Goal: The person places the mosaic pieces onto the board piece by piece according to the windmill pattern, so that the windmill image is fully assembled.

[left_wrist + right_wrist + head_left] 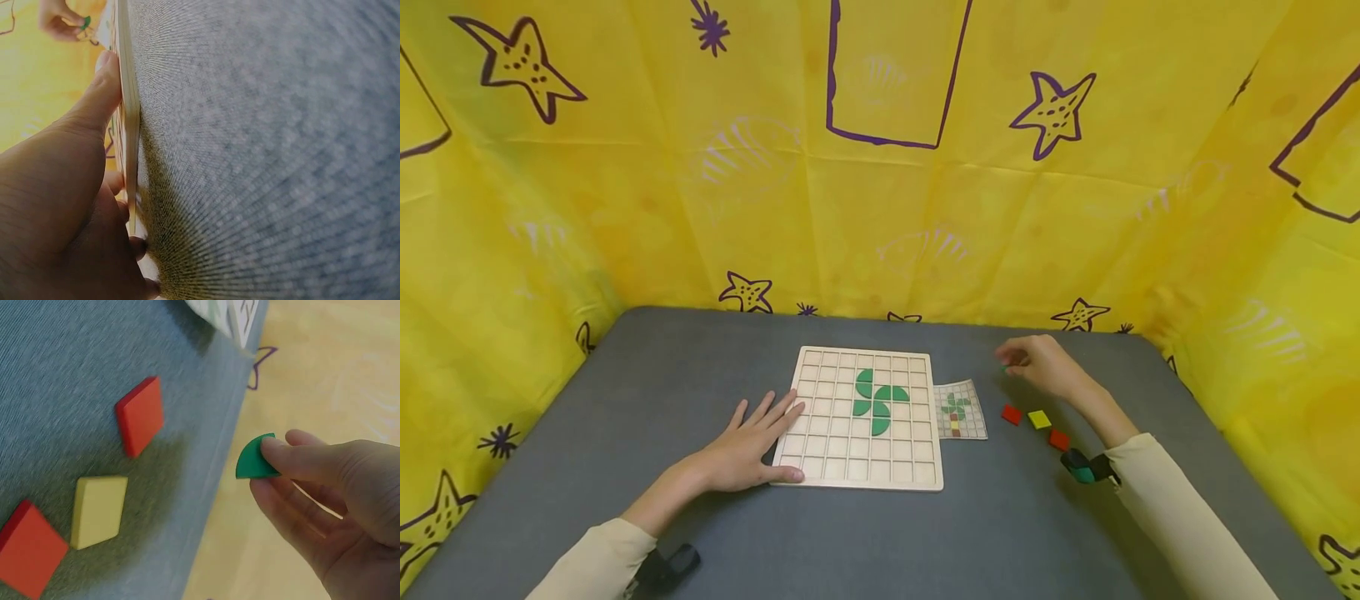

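Observation:
My left hand (741, 454) rests with spread, straight fingers on the left edge of a wooden grid board (827, 469). In the left wrist view the thumb (103, 87) lies along the board's rim. Several green quarter-circle pieces (880, 425) sit in the middle cells. My right hand (1047, 367), to the right of the board, pinches one more green quarter-circle piece (253, 462) between thumb and fingers, held up above the table. A pattern card (973, 417) printed with a green, red and yellow design lies against the board's right edge.
Below the right hand a red square tile (1011, 414), a yellow square tile (1039, 419) and another red square tile (1058, 440) lie on the grey table (865, 542). Yellow cloth (865, 208) with sea-creature drawings hangs behind and at both sides.

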A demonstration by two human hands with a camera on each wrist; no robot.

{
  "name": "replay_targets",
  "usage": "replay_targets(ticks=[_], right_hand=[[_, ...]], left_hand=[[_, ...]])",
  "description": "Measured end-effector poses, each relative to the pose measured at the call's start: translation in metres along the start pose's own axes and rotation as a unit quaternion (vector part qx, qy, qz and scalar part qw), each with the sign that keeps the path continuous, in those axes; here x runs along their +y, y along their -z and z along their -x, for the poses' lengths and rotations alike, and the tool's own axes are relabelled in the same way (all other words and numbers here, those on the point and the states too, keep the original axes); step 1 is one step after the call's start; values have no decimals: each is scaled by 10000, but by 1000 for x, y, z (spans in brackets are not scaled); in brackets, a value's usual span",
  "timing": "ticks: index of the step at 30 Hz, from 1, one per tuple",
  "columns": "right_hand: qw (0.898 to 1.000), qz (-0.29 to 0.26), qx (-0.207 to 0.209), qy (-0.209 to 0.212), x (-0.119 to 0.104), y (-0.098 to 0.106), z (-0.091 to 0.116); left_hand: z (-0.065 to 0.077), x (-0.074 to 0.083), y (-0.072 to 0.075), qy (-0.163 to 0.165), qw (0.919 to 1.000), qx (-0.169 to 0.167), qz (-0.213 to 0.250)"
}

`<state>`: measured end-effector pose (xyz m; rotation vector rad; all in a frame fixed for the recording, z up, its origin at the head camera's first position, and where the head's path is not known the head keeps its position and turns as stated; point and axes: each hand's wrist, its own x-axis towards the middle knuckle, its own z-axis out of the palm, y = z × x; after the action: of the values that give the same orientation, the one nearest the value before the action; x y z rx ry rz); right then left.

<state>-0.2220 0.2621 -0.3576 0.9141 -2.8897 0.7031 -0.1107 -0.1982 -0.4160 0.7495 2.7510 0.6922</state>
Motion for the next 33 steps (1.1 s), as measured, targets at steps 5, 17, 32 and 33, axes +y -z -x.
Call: replay_targets(ticks=[5,17,32,33], right_hand=[[9999,-78,-38,75,-12,-1,-7],[9990,-364,-88,256,-39,-19,-33],[9955,-822,-396,265,-65,-34,-50],[9953,-839,-380,299,-67,-36,-52]], left_hand=[[-1,-1,1,40,10000,-14,-10],[-1,-2,1,24,10000,14,-32],[-1,-3,-1,27,10000,-10,-38],[-2,-3,-1,34,10000,-16,-38]])
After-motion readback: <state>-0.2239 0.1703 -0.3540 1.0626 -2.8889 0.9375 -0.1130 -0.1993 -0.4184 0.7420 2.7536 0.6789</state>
